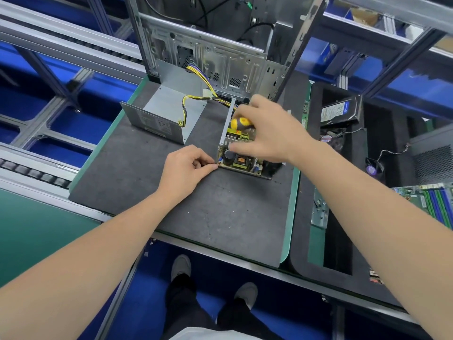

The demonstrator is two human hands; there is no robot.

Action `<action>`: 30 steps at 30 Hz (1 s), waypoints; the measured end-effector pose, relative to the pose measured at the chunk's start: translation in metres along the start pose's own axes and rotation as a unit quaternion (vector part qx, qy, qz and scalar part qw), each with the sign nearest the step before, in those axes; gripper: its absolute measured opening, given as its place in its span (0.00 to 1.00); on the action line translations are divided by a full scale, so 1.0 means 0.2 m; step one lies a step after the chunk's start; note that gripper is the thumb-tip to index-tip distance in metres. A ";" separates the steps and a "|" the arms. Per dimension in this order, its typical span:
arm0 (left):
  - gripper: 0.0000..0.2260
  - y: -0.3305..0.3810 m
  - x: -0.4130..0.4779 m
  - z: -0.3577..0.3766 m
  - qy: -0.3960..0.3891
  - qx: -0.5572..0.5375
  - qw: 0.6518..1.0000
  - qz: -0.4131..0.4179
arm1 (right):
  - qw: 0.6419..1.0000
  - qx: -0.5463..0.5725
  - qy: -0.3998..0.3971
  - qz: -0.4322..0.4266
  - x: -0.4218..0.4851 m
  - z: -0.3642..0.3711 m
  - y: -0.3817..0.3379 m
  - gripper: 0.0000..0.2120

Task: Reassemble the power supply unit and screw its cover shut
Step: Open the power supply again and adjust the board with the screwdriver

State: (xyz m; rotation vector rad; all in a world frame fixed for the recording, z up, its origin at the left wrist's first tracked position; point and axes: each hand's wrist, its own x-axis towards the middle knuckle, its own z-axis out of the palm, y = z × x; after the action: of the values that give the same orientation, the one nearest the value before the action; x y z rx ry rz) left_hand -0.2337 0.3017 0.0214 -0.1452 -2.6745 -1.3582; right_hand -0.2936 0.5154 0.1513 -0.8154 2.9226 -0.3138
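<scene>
Both my forearms reach out from the bottom corners over the dark mat [152, 192]. My left hand [186, 170] rests on the mat, thumb and forefinger pinched together at the near left corner of the open power supply tray [245, 171]; whatever they nip is too small to make out. My right hand [269, 131] is curled around a screwdriver [241, 123] with a yellow and black handle, held above the circuit board [236, 160]. Its shaft and tip are hidden under my palm, which also covers most of the board's right side. A bundle of yellow and black wires [196, 94] runs from the tray's far end to the grey metal cover [169, 111], which lies apart, to the left on the mat. Behind stands a bare computer case [215, 57], cut off at the top. To the right, a foam tray holds a hard drive [339, 114]; a green board [434, 200] is cropped by the edge. Blue floor and my shoes [180, 266] show below the bench.
</scene>
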 end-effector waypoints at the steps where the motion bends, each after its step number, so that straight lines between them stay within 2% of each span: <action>1: 0.05 0.00 0.00 0.00 -0.001 0.003 1.000 0.002 | 0.999 -0.020 -0.025 0.004 -0.01 0.03 0.01 0.32; 3: 0.05 0.00 0.00 0.00 -0.002 0.007 1.000 0.003 | 0.997 -0.060 -0.045 0.003 -0.02 0.09 0.04 0.40; 4: 0.04 0.00 0.00 0.01 -0.003 0.007 1.000 0.002 | 0.996 -0.081 -0.040 -0.002 -0.02 0.13 0.06 0.41; 9: 0.03 0.01 0.01 0.01 -0.014 0.012 1.000 -0.004 | 0.991 -0.134 0.000 -0.028 -0.03 0.19 0.11 0.37; 15: 0.03 0.02 0.01 0.01 -0.019 0.009 1.000 -0.009 | 0.996 -0.068 0.051 0.014 -0.02 0.20 0.10 0.39; 18: 0.03 0.02 0.02 0.00 -0.018 0.009 1.000 -0.006 | 0.995 -0.096 0.019 0.016 0.01 0.19 0.11 0.41; 21: 0.03 0.02 0.02 0.00 -0.020 0.010 1.000 -0.004 | 0.998 -0.059 0.009 0.008 0.04 0.16 0.14 0.38; 25: 0.03 0.01 0.02 0.00 -0.022 0.011 1.000 -0.005 | 0.998 -0.065 -0.003 -0.007 0.07 0.16 0.17 0.38; 30: 0.03 0.00 0.02 0.00 -0.024 0.013 1.000 -0.001 | 1.000 0.004 0.007 -0.001 0.08 0.20 0.21 0.38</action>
State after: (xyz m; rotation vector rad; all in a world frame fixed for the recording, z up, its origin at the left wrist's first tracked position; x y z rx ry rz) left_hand -0.2384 0.3030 0.0224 -0.1751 -2.7305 -1.3376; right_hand -0.3227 0.5361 0.1015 -0.8189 2.9326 -0.3325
